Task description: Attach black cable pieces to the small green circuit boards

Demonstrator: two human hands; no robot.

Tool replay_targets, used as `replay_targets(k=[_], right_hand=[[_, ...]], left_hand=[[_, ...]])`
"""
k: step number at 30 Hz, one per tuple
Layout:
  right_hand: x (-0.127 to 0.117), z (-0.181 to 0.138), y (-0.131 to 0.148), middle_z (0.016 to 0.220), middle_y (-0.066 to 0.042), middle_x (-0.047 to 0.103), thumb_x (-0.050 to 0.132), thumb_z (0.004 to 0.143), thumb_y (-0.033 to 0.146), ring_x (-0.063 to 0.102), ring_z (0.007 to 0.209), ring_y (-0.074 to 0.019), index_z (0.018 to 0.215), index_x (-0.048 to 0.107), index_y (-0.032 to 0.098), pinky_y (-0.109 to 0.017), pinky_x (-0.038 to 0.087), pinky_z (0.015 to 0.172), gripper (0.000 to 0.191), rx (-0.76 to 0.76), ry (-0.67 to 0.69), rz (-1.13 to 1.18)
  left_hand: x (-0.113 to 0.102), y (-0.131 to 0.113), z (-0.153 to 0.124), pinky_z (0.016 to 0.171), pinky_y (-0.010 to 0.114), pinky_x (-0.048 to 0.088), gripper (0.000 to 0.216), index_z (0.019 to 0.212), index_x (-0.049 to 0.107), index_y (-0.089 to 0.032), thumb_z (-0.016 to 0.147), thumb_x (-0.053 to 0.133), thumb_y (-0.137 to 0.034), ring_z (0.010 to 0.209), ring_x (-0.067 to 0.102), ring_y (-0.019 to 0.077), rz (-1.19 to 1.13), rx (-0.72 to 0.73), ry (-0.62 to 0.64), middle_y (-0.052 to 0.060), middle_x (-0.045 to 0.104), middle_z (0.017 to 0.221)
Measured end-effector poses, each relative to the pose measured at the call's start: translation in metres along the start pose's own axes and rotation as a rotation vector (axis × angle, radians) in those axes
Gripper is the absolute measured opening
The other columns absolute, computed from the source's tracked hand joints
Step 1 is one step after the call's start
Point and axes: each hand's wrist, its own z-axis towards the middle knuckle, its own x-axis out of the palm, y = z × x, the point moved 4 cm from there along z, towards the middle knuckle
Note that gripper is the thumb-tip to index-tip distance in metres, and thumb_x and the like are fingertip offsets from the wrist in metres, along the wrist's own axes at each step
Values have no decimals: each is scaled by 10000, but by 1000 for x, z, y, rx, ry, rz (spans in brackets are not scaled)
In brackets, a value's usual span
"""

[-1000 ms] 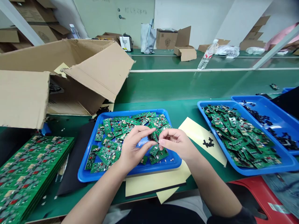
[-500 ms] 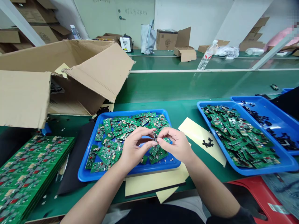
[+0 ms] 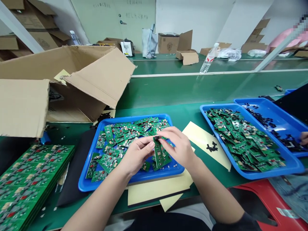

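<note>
1. Nearest us, yellow backing sheets (image 3: 154,189) poke out from under the blue tray (image 3: 84,179), and a stack of uncut green panels (image 3: 29,176) sits off to the left.
2. Over that tray, both hands meet: the left hand (image 3: 134,157) pinches a small green circuit board (image 3: 158,153) from the side, thumb and fingers closed on it.
3. The right hand (image 3: 179,147) curls over the board's top edge, fingers closed around a tiny black part (image 3: 156,138) there; exactly how it grips is hard to see.
4. The board stands upright, just above the heap of loose boards (image 3: 120,138) in the tray.
5. To my eye, steady support low on the board and square pressure at the top would serve best here; twisting could flex it.
6. Further right, a second tray of boards (image 3: 240,138), then a tray of black pieces (image 3: 276,122).
7. Beyond, an open cardboard box (image 3: 72,80) and a water bottle (image 3: 207,62).
</note>
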Motion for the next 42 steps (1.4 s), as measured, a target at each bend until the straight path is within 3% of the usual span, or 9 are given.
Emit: replay_targets(k=[2,5,10,14,17,21,25,32,42], right_hand=[[3,0,4,1008,-96,647,445,898,102,625,954,-182,1083,602,192,-340,538,836,258,-54,24,30],[4,-1,3,1008,-98,658,509,892,175,631,954,-196,1123,599,186,-354,547,835,248,-4,17,66],[6,-1,-1,947,-80,680,517,907,203,642,898,-188,990,659,198,-342,538,820,165,14,83,85],[5,-1,-2,934,-76,682,511,902,202,640,887,-196,1004,644,209,-359,529,810,169,49,102,109],[1,0,-2,895,-65,671,541,877,217,636,824,-190,1029,621,214,-349,535,737,172,118,15,175],[-1,0,-1,853,-52,635,586,837,186,619,796,-178,906,642,214,-330,531,710,93,201,-60,238],[2,-1,1,883,-46,619,615,800,151,614,865,-178,836,658,216,-348,507,821,86,247,-48,274],[9,-9,-10,950,-58,595,650,765,188,597,994,-209,792,650,212,-395,482,915,36,517,13,461],[15,-6,-11,1015,-69,588,616,766,193,587,994,-171,769,616,190,-322,522,834,3,601,83,667]], left_hand=[[1,1,0,600,187,460,388,894,735,-173,595,827,-403,652,559,91,-70,-55,-6,25,669,785],[4,3,-1,587,170,472,434,937,706,-172,576,847,-365,638,576,83,-143,-110,6,10,652,760],[7,8,-1,555,143,471,387,910,677,-165,597,843,-322,594,571,57,-207,-158,13,-13,622,730],[7,8,-1,541,154,463,345,868,660,-161,614,833,-320,565,568,61,-225,-160,26,-18,623,695],[5,4,-2,556,185,476,328,857,666,-168,618,827,-325,605,597,93,-236,-102,37,6,653,732],[2,-2,-2,618,198,492,390,989,689,-215,632,821,-299,669,612,100,-233,4,-13,12,671,799],[1,-1,-2,705,223,505,414,1029,703,-222,636,816,-286,771,615,117,-154,65,-26,28,674,862],[2,-1,0,900,314,491,309,993,717,-220,690,773,-249,1051,604,206,23,226,23,81,677,1135],[1,-3,0,864,321,521,291,1001,696,-238,715,752,-229,984,638,198,134,371,7,68,694,1089]])
